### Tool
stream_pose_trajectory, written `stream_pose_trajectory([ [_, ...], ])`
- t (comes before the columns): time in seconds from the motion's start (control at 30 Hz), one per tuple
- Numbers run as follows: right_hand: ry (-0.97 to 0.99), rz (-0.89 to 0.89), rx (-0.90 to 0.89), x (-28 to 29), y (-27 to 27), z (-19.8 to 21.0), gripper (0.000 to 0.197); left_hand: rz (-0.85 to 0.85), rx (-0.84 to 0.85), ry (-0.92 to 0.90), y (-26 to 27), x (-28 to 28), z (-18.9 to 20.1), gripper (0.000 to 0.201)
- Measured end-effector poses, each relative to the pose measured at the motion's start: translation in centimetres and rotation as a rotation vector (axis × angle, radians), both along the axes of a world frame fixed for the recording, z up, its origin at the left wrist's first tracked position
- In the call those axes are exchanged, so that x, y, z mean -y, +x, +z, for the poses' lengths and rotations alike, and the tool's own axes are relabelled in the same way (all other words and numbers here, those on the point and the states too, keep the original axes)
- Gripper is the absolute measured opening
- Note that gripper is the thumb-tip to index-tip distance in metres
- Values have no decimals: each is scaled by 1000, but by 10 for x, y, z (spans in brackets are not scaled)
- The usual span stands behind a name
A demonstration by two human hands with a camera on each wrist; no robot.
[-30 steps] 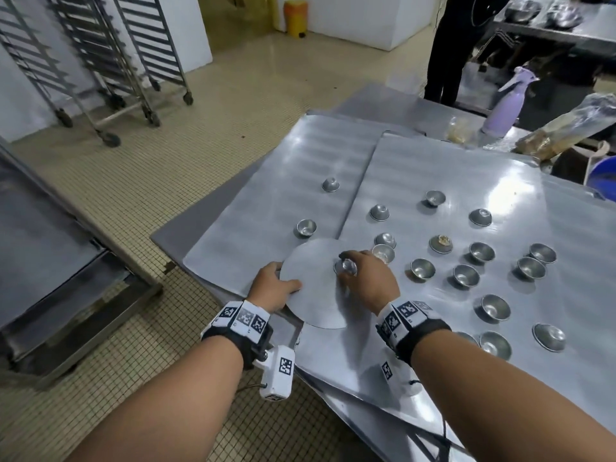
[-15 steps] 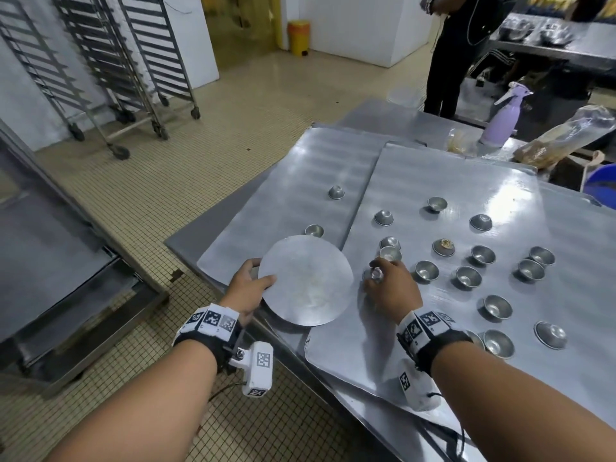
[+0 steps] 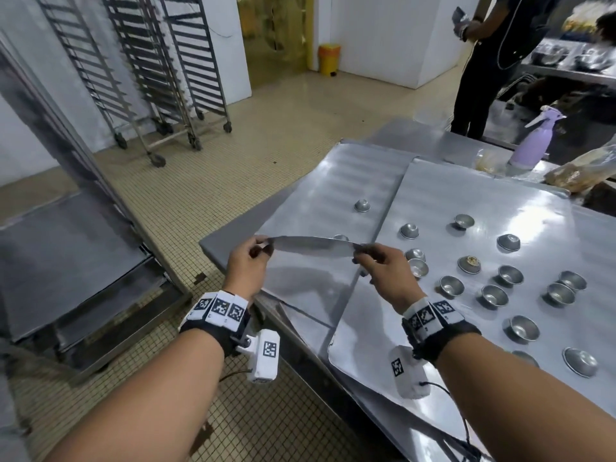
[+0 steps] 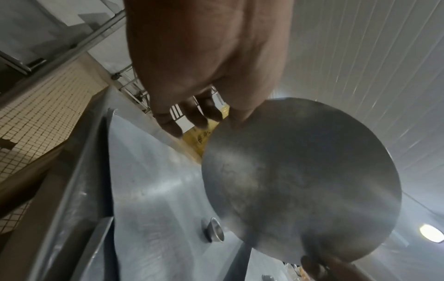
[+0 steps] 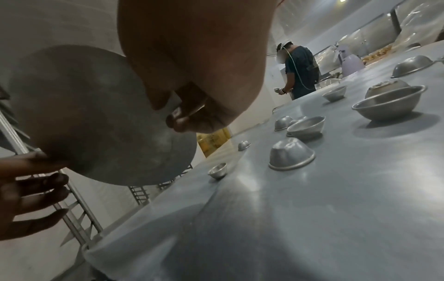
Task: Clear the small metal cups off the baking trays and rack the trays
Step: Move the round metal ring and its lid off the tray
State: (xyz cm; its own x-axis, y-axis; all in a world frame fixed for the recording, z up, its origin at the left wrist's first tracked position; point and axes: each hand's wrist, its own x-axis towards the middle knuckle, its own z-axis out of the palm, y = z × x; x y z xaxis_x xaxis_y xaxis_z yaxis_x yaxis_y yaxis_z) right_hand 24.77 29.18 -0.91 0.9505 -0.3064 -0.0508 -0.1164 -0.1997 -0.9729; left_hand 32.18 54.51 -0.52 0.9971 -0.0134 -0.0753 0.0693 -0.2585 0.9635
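Observation:
A round flat metal disc (image 3: 313, 245) hangs level above the two overlapping baking trays. My left hand (image 3: 263, 246) pinches its left edge and my right hand (image 3: 361, 251) pinches its right edge. In the right wrist view something small and shiny (image 5: 190, 110) sits inside that hand's curled fingers, beside the disc (image 5: 91, 117). The left wrist view looks at the disc's underside (image 4: 300, 180). Several small metal cups (image 3: 451, 286) stand on the right tray (image 3: 483, 201). The left tray (image 3: 333, 181) holds an upturned cup (image 3: 362, 205) and another cup (image 4: 215, 230) under the disc.
Wheeled tray racks (image 3: 150, 61) stand across the tiled floor at the back left. A low steel trolley (image 3: 66, 261) is at my left. A person in dark clothes (image 3: 483, 61) stands past the table, near a purple spray bottle (image 3: 533, 141) and plastic bags (image 3: 580, 171).
The disc has come up off the trays and now hangs level in the air. My right hand left the cups and took the disc's right edge. The left hand kept its hold.

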Motion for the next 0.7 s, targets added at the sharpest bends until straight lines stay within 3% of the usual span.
stream_pose_trajectory([
  [0.1,130,-23,-15,-2,-3,12,40,76,-109,-260,-8,0,9,32],
  [0.2,238,-48,-21,1,-9,13,44,89,-201,-454,-14,1,11,28],
  [0.33,165,-134,-14,3,-22,11,12,6,-232,-426,-20,6,2,27],
  [0.5,133,-90,-89,20,-46,3,49,-113,-256,-392,-28,21,-1,37],
  [0.7,126,-183,-97,33,-79,-1,47,-154,-287,-351,-43,54,-6,16],
])
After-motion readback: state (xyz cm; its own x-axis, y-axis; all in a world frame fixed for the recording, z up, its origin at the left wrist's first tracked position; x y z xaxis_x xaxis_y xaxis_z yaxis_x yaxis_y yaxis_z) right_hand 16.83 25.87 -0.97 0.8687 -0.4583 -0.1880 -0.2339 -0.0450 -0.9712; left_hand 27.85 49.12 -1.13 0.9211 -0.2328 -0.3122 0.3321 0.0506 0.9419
